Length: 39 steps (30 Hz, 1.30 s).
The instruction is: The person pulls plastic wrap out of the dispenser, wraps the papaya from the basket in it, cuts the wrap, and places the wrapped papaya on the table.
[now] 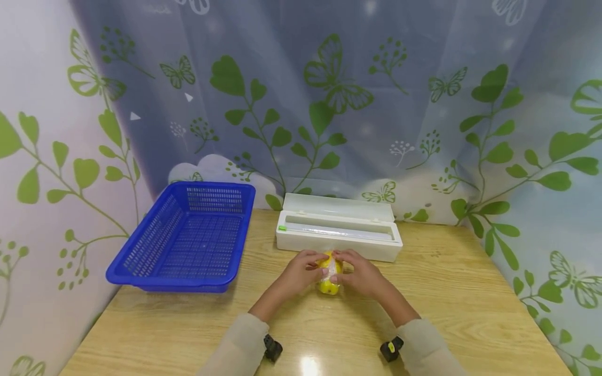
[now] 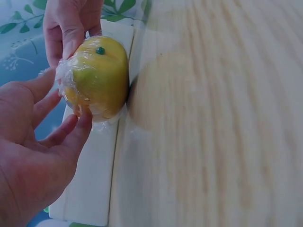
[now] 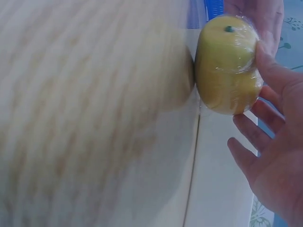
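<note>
A rounded yellow fruit (image 1: 331, 277) with a small green stem mark rests on the table, wrapped in clear cling film (image 2: 67, 78). My left hand (image 1: 301, 272) holds it from the left, fingertips and thumb at the bunched film on its side. From the right, my right hand (image 1: 361, 275) grips the same fruit, its thumb pressing the film in the right wrist view while some fingers spread out below. Just beyond the hands stands a white cling film dispenser box (image 1: 338, 253), its lid (image 1: 338, 207) raised and a film roll (image 1: 338, 233) inside.
A blue plastic basket (image 1: 181, 282) stands on the left of the wooden table (image 1: 451, 292). A green slider (image 1: 282, 228) sits at the left end of the dispenser's cutter strip. Behind the table hangs a leaf and butterfly curtain (image 1: 404, 120).
</note>
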Available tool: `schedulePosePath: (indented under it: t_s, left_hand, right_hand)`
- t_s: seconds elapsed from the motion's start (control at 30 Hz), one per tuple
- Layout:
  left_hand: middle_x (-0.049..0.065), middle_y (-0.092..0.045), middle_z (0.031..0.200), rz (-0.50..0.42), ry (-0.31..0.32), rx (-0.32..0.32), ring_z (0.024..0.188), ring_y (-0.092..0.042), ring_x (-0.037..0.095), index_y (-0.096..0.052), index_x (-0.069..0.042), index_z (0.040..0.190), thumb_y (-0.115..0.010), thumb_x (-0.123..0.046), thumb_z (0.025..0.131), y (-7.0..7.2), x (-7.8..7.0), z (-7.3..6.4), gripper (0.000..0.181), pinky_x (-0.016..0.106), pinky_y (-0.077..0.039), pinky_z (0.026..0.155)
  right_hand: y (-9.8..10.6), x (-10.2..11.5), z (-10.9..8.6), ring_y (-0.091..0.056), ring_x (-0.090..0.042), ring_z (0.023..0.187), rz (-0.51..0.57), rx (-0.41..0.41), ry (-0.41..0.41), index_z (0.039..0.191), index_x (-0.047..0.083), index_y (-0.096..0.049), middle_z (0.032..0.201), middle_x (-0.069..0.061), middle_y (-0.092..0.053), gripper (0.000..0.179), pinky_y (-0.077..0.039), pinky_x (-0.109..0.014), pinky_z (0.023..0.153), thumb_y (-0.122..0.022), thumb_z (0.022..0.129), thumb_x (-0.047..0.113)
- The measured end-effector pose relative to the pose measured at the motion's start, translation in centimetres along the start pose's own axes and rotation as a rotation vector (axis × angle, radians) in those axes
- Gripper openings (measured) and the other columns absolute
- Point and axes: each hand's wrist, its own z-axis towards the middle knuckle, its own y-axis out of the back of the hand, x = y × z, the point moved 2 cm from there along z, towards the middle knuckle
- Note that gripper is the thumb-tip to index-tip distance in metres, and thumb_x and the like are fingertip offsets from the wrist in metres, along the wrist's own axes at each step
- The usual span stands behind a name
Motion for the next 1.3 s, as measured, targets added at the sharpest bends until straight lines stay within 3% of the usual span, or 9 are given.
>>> schedulePosePath:
  t_s: [0.2,0.4,0.53,0.83,1.07,1.3]
  left_hand:
    - [0.007,-0.059,0.126,0.024,0.023,-0.08,0.106,-0.061,0.021,-0.071,-0.016,0.123,-0.072,-0.03,0.095,-0.2,-0.2,0.3,0.032,0.035,-0.054,0.091]
    - [0.007,-0.058,0.127,0.006,0.046,-0.09,0.101,-0.06,0.021,-0.071,-0.018,0.121,-0.072,-0.023,0.095,-0.2,-0.7,0.2,0.027,0.034,-0.055,0.084]
    - [0.007,-0.057,0.13,-0.004,0.048,-0.077,0.103,-0.059,0.022,-0.07,-0.02,0.122,-0.071,-0.023,0.095,-0.1,-0.9,0.1,0.026,0.036,-0.055,0.086]
    - [0.005,-0.062,0.123,0.022,0.053,-0.081,0.107,-0.058,0.024,-0.074,-0.018,0.115,-0.069,-0.035,0.096,0.1,-0.9,0.8,0.026,0.038,-0.052,0.085]
    - [0.005,-0.064,0.117,0.012,0.046,-0.122,0.112,-0.058,0.027,-0.074,-0.015,0.1,-0.071,-0.023,0.095,0.1,-1.1,1.1,0.01,0.042,-0.048,0.092]
    - [0.003,-0.064,0.113,0.024,0.06,-0.127,0.107,-0.058,0.023,-0.075,-0.017,0.1,-0.069,-0.024,0.096,-0.1,-0.9,1.4,0.009,0.038,-0.049,0.087]
  right_hand:
    - [0.1,0.3,0.1,-0.052,-0.032,0.133,-0.047,0.027,0.009,0.142,0.013,-0.057,0.141,-0.003,-0.055,0.063,-0.045,-0.058,0.106,-0.077,0.088,0.039]
    - [0.3,0.7,0.0,-0.052,-0.032,0.133,-0.039,0.013,0.016,0.141,0.012,-0.058,0.142,-0.003,-0.055,0.057,-0.044,-0.058,0.107,-0.071,0.093,0.04]
    - [0.1,0.6,0.0,-0.054,-0.031,0.131,-0.021,-0.032,0.015,0.137,0.012,-0.062,0.138,-0.002,-0.058,0.048,-0.044,-0.058,0.107,-0.067,0.097,0.037]
    - [-0.6,0.4,0.0,-0.056,-0.033,0.129,0.008,-0.117,0.016,0.131,0.011,-0.066,0.135,-0.004,-0.061,0.041,-0.045,-0.06,0.104,-0.072,0.093,0.027]
    - [-0.9,0.8,0.0,-0.056,-0.031,0.13,0.064,-0.121,-0.003,0.129,0.013,-0.068,0.134,-0.002,-0.063,0.039,-0.044,-0.059,0.107,-0.072,0.094,0.031]
    - [-1.2,0.5,0.1,-0.061,-0.027,0.123,0.115,-0.233,-0.038,0.118,0.013,-0.075,0.124,0.0,-0.068,0.03,-0.045,-0.054,0.107,-0.068,0.096,0.033]
